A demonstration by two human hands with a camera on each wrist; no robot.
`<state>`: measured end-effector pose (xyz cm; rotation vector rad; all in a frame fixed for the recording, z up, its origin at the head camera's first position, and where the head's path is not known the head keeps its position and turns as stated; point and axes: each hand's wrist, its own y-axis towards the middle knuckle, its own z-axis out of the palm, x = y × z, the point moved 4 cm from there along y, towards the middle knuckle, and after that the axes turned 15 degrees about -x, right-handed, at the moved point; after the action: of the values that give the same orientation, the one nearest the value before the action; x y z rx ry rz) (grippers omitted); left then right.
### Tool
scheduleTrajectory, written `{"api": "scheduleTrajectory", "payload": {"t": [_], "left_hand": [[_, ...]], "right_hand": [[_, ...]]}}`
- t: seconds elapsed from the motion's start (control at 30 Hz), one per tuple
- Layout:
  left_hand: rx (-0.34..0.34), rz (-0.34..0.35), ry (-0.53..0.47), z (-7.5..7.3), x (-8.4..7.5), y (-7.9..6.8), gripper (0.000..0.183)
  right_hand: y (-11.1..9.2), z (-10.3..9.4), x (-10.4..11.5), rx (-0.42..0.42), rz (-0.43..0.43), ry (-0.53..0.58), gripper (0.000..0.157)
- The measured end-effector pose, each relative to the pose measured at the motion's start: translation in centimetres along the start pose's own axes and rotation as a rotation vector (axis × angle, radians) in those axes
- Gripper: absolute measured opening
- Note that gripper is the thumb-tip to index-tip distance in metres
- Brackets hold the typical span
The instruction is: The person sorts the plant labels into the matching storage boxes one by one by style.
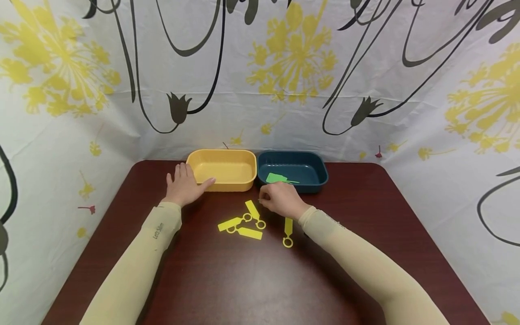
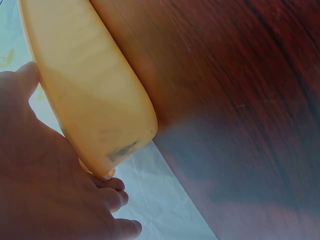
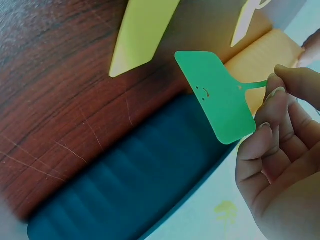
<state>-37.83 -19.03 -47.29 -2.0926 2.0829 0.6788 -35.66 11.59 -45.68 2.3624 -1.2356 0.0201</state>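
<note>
My left hand (image 1: 183, 185) rests with spread fingers at the near left corner of a yellow plastic bin (image 1: 223, 187). Its thumb lies along the front rim, and the fingers reach past the corner in the left wrist view. My right hand (image 1: 282, 199) is just in front of a blue bin (image 1: 317, 187). Thumb and forefinger pinch the thin stem of a flat green tag (image 3: 215, 95), seen in the right wrist view. Another flat green piece with a thin stem (image 1: 277, 178) shows inside the blue bin. Several yellow ring tags (image 1: 251, 233) lie on the table before the bins.
The bins stand side by side at the back of the dark red-brown table (image 1: 243, 280). One yellow tag (image 1: 288, 227) lies apart, partly under my right wrist. A patterned cloth (image 1: 235, 108) hangs behind the table and along both sides.
</note>
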Motion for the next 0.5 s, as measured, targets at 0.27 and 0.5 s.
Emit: {"api": "scheduleTrajectory", "payload": {"t": [0.27,0.5], "left_hand": [[-0.005,0.002,0.004,-0.1,-0.1,-0.1,0.122],[-0.006,0.003,0.001,-0.2,-0.2,-0.2,0.121]], "right_hand": [[0.1,-1.4,0.5,-0.069,-0.005,0.012,0.004],[0.3,-2.5,0.8,-0.107,0.014,0.063,0.004]]}}
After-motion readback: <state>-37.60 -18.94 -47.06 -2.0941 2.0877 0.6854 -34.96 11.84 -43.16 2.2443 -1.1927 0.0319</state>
